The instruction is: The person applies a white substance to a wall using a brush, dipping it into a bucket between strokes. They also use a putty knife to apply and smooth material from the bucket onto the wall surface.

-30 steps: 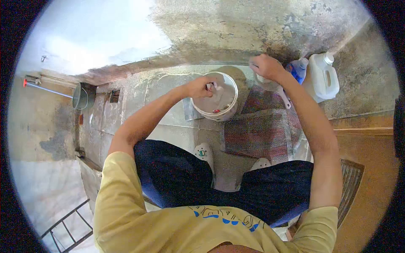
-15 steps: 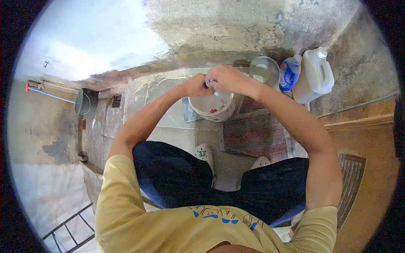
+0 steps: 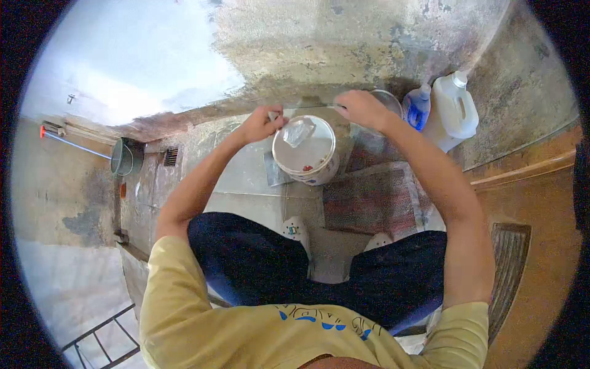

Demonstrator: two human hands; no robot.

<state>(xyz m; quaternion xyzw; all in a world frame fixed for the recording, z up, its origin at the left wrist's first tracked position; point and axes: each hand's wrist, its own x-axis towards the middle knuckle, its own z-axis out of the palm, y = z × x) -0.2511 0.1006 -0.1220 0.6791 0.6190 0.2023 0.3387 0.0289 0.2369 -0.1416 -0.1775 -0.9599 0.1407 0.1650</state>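
A white bucket (image 3: pixel 335 167) stands on the floor in front of me, with a crumpled clear plastic bag (image 3: pixel 297 133) on its pale round top and a small red spot near the front rim. My left hand (image 3: pixel 261 125) is closed at the bucket's upper left edge, its fingers pinched around something small and pale that I cannot make out. To the upper right of the bucket, my right hand (image 3: pixel 361 109) is closed too, with a thin dark thing at its fingertips, too blurred to name. The hands are apart.
Behind my right hand sits a clear round tub (image 3: pixel 389 103). Further right stand a blue bottle (image 3: pixel 418 109) and a large white jug (image 3: pixel 453 114) by the stained wall. A reddish mat (image 3: pixel 369 200) lies right of the bucket. A dark bucket (image 3: pixel 127 157) is far left.
My hands, together over the bucket before, have moved apart, left hand to the left and right hand to the right. The clear bag now shows plainly on the bucket's top.
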